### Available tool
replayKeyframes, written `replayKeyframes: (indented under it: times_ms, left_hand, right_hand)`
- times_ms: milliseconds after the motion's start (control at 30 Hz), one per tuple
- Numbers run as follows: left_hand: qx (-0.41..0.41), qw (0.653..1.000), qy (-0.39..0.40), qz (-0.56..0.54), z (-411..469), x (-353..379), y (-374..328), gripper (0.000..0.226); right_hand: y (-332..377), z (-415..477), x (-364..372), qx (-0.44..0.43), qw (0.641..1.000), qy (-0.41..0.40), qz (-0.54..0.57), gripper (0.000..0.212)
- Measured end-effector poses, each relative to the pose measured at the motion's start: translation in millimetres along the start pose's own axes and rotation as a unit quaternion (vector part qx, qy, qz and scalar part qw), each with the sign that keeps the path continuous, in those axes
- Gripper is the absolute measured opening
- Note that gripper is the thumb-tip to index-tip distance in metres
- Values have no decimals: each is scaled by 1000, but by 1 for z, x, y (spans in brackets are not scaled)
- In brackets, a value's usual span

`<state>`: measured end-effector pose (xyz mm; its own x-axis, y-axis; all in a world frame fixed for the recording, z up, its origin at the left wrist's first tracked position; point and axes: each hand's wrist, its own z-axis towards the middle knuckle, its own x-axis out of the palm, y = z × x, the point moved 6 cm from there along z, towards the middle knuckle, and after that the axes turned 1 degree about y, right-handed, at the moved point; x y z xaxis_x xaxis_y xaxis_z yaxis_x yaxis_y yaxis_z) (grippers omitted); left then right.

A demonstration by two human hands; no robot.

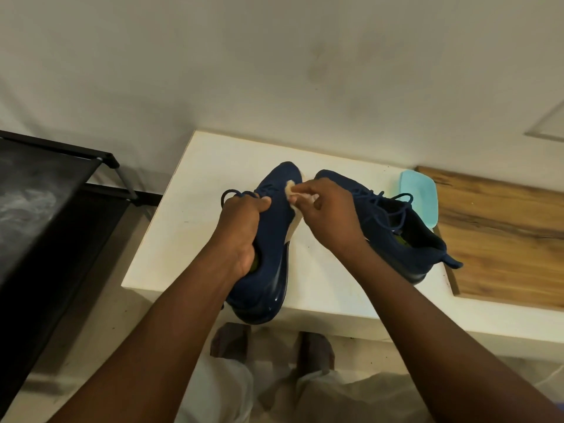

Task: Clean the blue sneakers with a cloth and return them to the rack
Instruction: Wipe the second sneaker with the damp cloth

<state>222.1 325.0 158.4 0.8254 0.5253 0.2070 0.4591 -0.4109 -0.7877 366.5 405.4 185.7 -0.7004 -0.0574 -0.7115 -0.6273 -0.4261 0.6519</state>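
Note:
My left hand (pixel 241 230) grips one blue sneaker (pixel 271 239) by its collar, fingers inside the opening, and holds it tilted above the white table (pixel 189 215). My right hand (pixel 329 212) pinches a small pale cloth (pixel 293 190) against the sneaker's upper near the toe. The second blue sneaker (pixel 406 230) stands on the table to the right, laces loose, partly hidden behind my right hand.
A black shoe rack (pixel 45 193) stands on the floor at the left. A light blue tray-like object (pixel 421 196) lies behind the second sneaker. A wooden board (pixel 500 233) covers the table's right side. A white wall rises behind.

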Motion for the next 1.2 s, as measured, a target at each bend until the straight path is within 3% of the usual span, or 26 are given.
replayKeyframes:
  times_ms: [67,133,300,400,500,533,600,733,800,933,1100,1200]
  left_hand:
    - [1,1000,6,6,-3,4,3,21]
    - [2,1000,1,15,-2,6,2,28]
    - [13,998,-36,47,4,-2,-8,27]
    - [30,997,-19,63,0,1,-7,31]
    - [88,987,23,132,-13,8,-11,9]
    - [114,980,34,159,-14,8,-13,23]
    - [161,964,49,207,-16,2,-18,41]
    - [211,931,67,289,-24,-14,-31,15]
    - [217,915,86,330,-27,-17,-30,15]
    - [215,894,98,381,-32,-12,-18,16]
    - [169,898,123,388,-29,-5,2,26]
    - [89,943,106,303,-23,-5,17,34]
  right_hand:
    - [-18,3,0,72,997,-20,-22,20]
    - [-16,-2,5,90,996,0,-24,22]
    - [32,-15,12,-34,995,83,41,15]
    - [3,1,1,30,999,2,16,15]
    - [-13,5,-9,72,996,-41,-26,18]
    - [-10,2,-10,70,996,-45,-20,18]
    - [5,-8,-9,38,999,-25,30,17]
    - [36,-27,4,-85,993,75,42,13]
    - [23,-15,-1,-72,997,24,10,10]
    - [-18,2,-15,65,995,-73,-4,16]
    - [12,-25,13,-24,995,66,64,16]
    - [0,-13,8,-22,997,51,47,15]
